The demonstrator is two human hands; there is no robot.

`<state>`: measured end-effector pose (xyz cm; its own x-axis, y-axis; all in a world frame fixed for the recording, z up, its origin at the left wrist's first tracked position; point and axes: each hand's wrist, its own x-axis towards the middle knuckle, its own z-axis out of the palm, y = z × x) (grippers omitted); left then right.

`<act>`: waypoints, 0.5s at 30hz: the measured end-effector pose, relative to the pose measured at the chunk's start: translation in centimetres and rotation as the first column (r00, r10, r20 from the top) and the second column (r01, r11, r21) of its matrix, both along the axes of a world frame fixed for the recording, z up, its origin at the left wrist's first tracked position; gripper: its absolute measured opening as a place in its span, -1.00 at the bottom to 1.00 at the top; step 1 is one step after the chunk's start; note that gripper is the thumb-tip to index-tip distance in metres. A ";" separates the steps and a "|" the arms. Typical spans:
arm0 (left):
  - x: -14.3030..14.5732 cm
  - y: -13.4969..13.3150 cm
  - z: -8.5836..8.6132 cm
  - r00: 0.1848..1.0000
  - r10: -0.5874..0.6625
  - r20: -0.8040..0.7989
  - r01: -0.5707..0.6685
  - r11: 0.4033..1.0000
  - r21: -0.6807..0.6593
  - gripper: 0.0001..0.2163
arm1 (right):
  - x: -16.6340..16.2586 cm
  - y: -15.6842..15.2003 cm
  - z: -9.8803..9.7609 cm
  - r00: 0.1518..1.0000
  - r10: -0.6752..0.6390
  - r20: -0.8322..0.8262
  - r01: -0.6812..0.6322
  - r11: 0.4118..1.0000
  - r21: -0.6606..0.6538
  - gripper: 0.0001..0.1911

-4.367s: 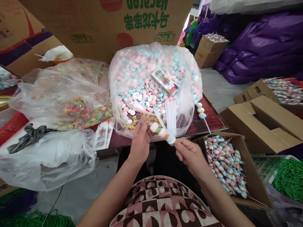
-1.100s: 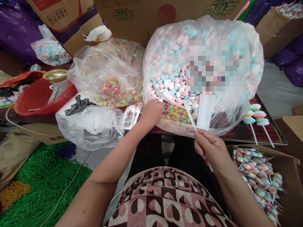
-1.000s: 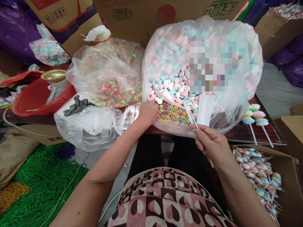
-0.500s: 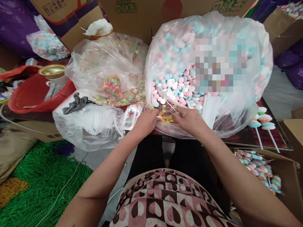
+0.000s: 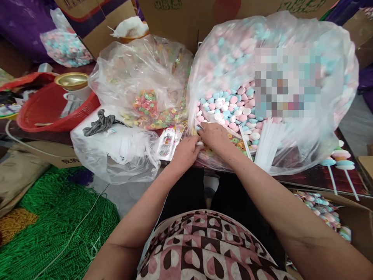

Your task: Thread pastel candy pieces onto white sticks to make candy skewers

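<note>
One white candy (image 5: 199,143) mid-frame, pinched in the left hand (image 5: 185,154). Right hand (image 5: 215,136) is curled just above, can't tell if its fingers grip anything. Card (image 5: 167,144) to their left has print too small to read; green lettering on the top-centre box (image 5: 190,15) is cut off.

Bulk candy bags (image 5: 230,58), cartons (image 5: 180,23) and loose sticks (image 5: 268,146) suggest a workshop.
</note>
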<state>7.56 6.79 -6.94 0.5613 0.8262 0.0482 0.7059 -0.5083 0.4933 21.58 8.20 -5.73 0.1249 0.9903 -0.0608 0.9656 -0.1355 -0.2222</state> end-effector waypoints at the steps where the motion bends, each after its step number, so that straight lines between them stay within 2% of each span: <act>1: -0.1 0.1 0.1 1.000 0.001 0.019 -0.001 1.000 -0.017 -0.80 | 0.1 0.1 0.0 1.000 -0.014 -0.026 0.014 1.000 0.006 -0.64; 5: -0.8 0.4 -0.2 0.984 0.052 0.169 -0.030 0.991 -0.130 -0.84 | 1.8 -0.9 1.0 0.977 -0.109 -0.185 0.112 0.994 0.007 -0.69; 8: -0.9 0.6 -0.7 0.905 0.154 0.397 -0.057 0.967 -0.247 -0.84 | 3.1 -3.5 2.3 0.887 -0.137 -0.442 0.178 0.983 0.052 -0.72; 9: -0.8 0.5 -0.8 0.851 0.198 0.487 -0.056 0.955 -0.291 -0.84 | 3.4 -4.5 2.7 0.827 -0.122 -0.549 0.190 0.979 0.070 -0.72; 11: -0.4 0.2 -0.5 0.711 0.298 0.637 -0.012 0.911 -0.413 -0.80 | 3.7 -6.6 3.4 0.649 -0.075 -0.757 0.194 0.979 0.069 -0.72; 13: 0.2 -0.3 0.2 0.572 0.409 0.711 0.110 0.821 -0.561 -0.75 | 3.6 -8.4 3.8 0.452 -0.063 -0.890 0.167 0.986 0.015 -0.70; 15: 0.9 -1.1 1.1 0.486 0.489 0.724 0.259 0.711 -0.654 -0.71 | 3.4 -9.6 3.7 0.287 -0.083 -0.955 0.133 0.990 -0.046 -0.68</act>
